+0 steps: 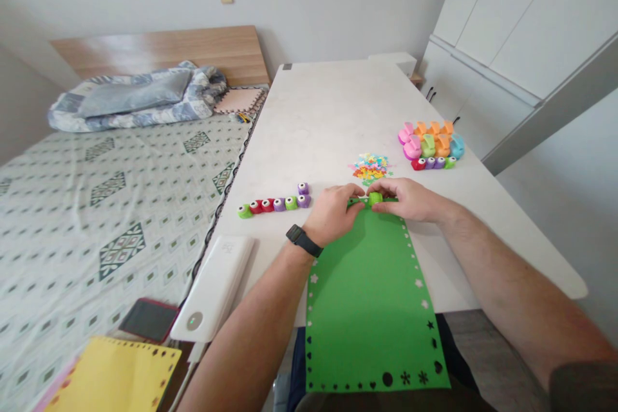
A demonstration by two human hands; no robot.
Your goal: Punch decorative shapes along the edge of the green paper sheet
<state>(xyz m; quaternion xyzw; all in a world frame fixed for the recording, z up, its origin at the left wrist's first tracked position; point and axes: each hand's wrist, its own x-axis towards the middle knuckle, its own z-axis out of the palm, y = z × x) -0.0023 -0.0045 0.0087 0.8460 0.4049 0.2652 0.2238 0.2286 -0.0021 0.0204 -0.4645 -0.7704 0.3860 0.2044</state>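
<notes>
A green sheet of paper (364, 296) lies with its far part on the white table and its near end hanging over the edge. Small cut-out shapes, such as stars, hearts and flowers, run along its borders. My right hand (403, 199) grips a small lime-green craft punch (375, 198) at the sheet's far edge. Beside it, my left hand (338, 209) is closed, pinching that same edge between thumb and fingers. Just beyond the hands is a pile of colourful punched-out paper shapes (371, 167). Whether the punch is pressed down cannot be seen.
Small punches (273, 205) stand in a row on the left. Larger, colourful punches (429, 145) cluster at the right. A white power bank (215, 290) with a cable, a phone (149, 319) and punched yellow paper (118, 373) lie near left, beside a bed (145, 187).
</notes>
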